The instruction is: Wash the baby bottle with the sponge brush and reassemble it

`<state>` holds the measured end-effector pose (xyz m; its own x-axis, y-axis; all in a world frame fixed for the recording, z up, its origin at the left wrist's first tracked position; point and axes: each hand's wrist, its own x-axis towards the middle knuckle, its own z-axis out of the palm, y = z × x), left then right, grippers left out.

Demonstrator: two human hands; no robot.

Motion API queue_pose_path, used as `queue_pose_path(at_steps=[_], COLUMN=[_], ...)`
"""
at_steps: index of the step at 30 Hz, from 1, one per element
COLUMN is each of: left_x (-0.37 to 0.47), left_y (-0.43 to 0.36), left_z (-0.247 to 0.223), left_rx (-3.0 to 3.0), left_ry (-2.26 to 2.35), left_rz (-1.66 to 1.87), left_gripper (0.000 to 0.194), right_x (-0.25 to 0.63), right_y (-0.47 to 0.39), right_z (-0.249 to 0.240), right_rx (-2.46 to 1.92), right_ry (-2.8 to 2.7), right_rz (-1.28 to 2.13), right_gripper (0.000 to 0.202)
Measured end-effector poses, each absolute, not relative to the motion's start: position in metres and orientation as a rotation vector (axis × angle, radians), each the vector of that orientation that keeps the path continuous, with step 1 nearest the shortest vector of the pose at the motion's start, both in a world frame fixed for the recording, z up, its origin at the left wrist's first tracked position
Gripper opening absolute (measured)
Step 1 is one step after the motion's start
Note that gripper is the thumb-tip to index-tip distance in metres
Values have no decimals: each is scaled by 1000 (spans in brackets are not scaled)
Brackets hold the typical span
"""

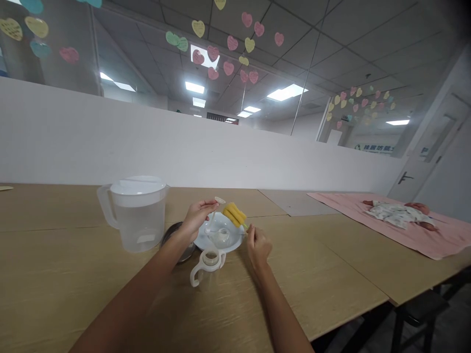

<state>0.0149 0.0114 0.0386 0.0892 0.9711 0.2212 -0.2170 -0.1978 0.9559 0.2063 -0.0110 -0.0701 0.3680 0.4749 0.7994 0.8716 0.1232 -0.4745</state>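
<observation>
My left hand (198,215) pinches a small pale piece with a round top (220,200) and what looks like a thin straw hanging from it. Closed on the thin handle of a yellow sponge brush (234,214), my right hand (259,246) keeps the sponge head close to that piece, over the far rim of a white plate (238,243). Clear parts (222,237) lie in the plate; their exact kind is hard to make out. Nearer to me stands an uncapped clear baby bottle (210,262) with two white handles. A metal bowl (188,252) is partly hidden behind my left forearm.
A lidded translucent pitcher (142,215) with liquid stands left of the plate. Far right, a baby doll (395,213) in patterned clothes lies on a pink cloth (437,245). A white wall (206,152) borders the wooden table (312,274), and a dark stool (423,309) stands below its right edge.
</observation>
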Motion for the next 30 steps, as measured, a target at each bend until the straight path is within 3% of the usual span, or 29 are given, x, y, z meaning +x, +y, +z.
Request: queue_pose_path(at_steps=[13, 22, 30], left_x=[19, 14, 20], left_y=[5, 8, 3], left_z=[42, 42, 44], left_rx=[966, 1334, 1450], left_ry=[645, 839, 834], left_rz=[1352, 1440, 1414], left_gripper=[33, 38, 36], right_x=[201, 200, 199], right_y=[-16, -17, -16], right_z=[-65, -65, -64], right_rx=[-1378, -1524, -1544], right_ry=[-1494, -1094, -1208], right_rz=[-818, -441, -376], right_gripper=[45, 52, 54])
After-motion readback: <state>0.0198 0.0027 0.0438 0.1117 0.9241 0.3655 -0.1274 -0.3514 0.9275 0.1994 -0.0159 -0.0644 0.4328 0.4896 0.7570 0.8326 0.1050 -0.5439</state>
